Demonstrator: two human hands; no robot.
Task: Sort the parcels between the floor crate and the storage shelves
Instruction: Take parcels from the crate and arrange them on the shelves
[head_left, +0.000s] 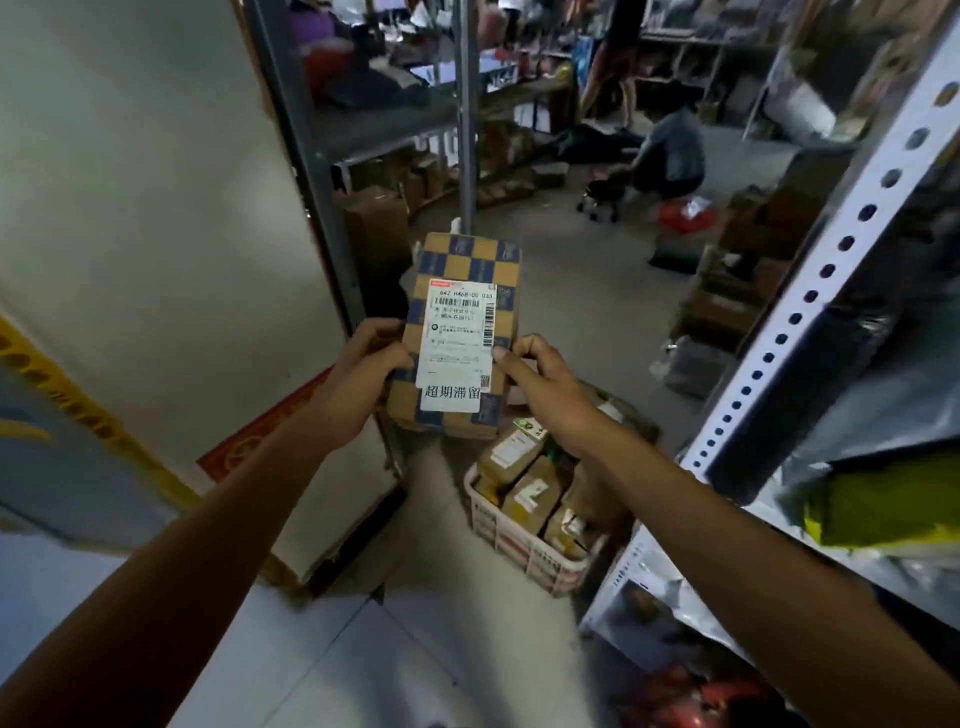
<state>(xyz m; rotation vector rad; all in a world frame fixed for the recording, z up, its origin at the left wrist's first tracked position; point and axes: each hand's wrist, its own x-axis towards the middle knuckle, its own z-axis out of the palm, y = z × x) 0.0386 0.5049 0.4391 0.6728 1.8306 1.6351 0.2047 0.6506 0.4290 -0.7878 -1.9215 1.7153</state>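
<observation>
Brown-and-blue checked cardboard is showing on the parcel, which 2 hands are holding upright in the air above the floor crate. Left hand is gripping its left edge, thumb on the front; right hand is pinching its right edge beside the white label. Inside the crate, more brown parcels are lying packed together. Beside the crate, on its right, the white shelf upright is rising.

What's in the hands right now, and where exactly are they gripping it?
A checkered parcel, held above the crate. The left hand grips its lower left edge; the right hand pinches its lower right edge.
</observation>
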